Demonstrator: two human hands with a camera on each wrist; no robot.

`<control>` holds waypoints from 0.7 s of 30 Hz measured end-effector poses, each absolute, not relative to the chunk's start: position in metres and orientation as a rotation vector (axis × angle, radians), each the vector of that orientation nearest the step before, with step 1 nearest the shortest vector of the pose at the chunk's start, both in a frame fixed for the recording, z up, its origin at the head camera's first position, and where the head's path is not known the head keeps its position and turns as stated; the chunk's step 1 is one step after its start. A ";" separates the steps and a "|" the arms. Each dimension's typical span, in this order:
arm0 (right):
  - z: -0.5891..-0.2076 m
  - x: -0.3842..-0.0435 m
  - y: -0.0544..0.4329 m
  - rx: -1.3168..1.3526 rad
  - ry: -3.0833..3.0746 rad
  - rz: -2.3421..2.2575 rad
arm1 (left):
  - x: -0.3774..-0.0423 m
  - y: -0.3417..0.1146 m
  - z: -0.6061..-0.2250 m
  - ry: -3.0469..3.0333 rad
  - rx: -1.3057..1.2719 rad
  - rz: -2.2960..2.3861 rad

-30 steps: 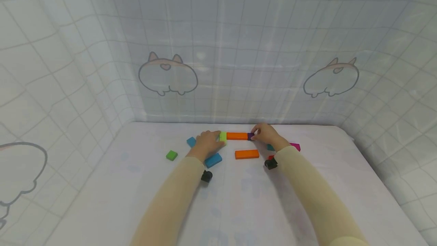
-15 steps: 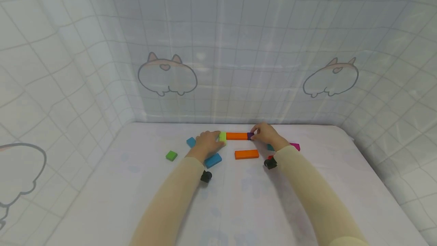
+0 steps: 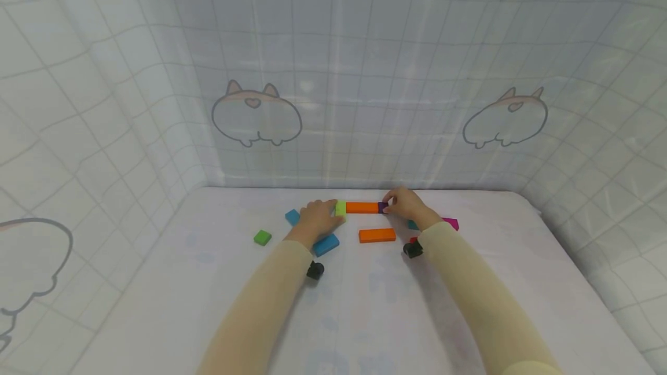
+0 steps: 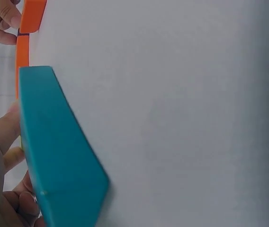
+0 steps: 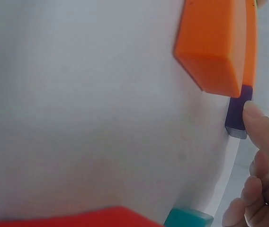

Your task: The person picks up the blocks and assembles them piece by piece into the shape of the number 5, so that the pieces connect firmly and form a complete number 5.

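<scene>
My left hand (image 3: 316, 217) pinches a yellow-green block (image 3: 340, 211) between thumb and fingers. Against that block lies the left end of a long orange block (image 3: 362, 208), whose right end meets a small dark purple block (image 3: 383, 208). My right hand (image 3: 409, 206) pinches the purple block; the thumb (image 5: 266, 132) lies along its side in the right wrist view. Together the three blocks form one row near the table's back edge. In the left wrist view a big blue block (image 4: 61, 151) hides most of the yellow-green one.
A second orange block (image 3: 377, 235) lies in front of the row. Blue blocks (image 3: 326, 244) and a green block (image 3: 262, 237) are around my left hand. Near my right wrist lie teal (image 5: 189, 217), red (image 5: 77, 220) and magenta (image 3: 450, 224) blocks. A patterned curtain (image 3: 333, 103) surrounds the table.
</scene>
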State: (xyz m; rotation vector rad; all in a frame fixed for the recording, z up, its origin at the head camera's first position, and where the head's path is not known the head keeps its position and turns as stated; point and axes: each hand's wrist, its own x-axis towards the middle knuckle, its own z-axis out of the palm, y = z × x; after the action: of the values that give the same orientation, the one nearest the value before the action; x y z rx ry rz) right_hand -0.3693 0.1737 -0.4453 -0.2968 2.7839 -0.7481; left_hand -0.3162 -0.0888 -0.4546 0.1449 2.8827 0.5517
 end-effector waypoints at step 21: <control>-0.433 -0.353 0.176 -0.344 2.768 -0.773 | -0.309 -0.100 -0.458 2.919 0.197 0.622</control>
State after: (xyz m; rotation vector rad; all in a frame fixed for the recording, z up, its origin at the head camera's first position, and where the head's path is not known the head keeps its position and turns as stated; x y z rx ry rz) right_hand -0.3528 0.1762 -0.4332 -0.3438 2.7679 -0.7732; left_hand -0.3092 -0.0995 -0.4576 0.1974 2.9192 0.6220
